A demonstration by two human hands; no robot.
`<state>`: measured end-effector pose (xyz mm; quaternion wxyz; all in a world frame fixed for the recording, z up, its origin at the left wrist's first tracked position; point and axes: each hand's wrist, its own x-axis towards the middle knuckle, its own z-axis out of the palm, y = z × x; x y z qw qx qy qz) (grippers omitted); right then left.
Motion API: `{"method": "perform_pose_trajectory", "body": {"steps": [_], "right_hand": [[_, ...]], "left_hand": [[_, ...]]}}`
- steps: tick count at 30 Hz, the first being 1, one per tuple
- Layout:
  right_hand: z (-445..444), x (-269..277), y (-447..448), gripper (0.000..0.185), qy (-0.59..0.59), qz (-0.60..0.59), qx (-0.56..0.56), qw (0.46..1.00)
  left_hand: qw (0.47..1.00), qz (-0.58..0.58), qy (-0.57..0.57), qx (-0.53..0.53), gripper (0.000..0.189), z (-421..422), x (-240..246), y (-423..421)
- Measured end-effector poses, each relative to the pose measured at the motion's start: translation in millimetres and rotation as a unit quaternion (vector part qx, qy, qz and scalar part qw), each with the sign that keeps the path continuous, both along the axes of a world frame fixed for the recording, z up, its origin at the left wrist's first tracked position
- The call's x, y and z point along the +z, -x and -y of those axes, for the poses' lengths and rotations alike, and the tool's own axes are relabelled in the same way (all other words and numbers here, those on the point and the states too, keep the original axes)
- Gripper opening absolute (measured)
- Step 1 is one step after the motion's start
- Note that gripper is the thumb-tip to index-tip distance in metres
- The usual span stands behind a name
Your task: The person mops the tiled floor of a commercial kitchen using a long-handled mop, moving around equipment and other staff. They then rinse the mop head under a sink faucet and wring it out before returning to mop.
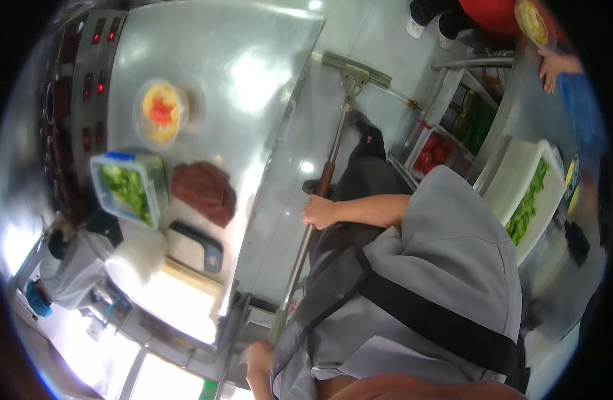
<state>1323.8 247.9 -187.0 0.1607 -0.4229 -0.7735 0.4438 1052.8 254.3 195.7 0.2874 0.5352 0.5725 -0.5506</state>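
A long-handled floor mop or squeegee (356, 75) slants across the middle of the view, its wide flat head on the tiled floor. My right hand (320, 212) is closed around its steel pole, just below a brown sleeve (326, 176). Farther down, my left hand (259, 356) grips the pole's greenish end (278, 325); part of that hand is hidden. The pole passes close beside my dark apron and leg. One dark shoe (370, 142) shows near the mop head.
A steel worktable (206, 50) at left bears a round tub (161, 112), a box of green vegetables (129, 190), a brown cloth (204, 192) and a scale (196, 245). At right are a white tray (516, 185) and a crate of red produce (434, 150). Other people stand upper right and lower left.
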Motion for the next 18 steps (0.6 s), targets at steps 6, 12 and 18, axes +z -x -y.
{"method": "perform_pose_trajectory", "body": {"steps": [6, 12, 18], "right_hand": [[2.3, -2.7, 117.5, 0.01, -0.006, 0.029, 0.076, 0.997], [16.8, 33.8, 210.9, 0.009, -0.006, -0.079, 0.11, 0.991], [15.0, 20.2, 183.6, 0.011, -0.097, -0.084, -0.038, 0.991]], "left_hand": [[0.998, 0.016, -0.047, -0.028, 0.026, 5.2, 15.1, 85.2], [0.993, 0.013, -0.09, -0.069, 0.029, 39.9, 62.4, 182.8], [0.989, 0.051, -0.134, -0.042, 0.029, 39.4, 19.5, 195.6]]}}
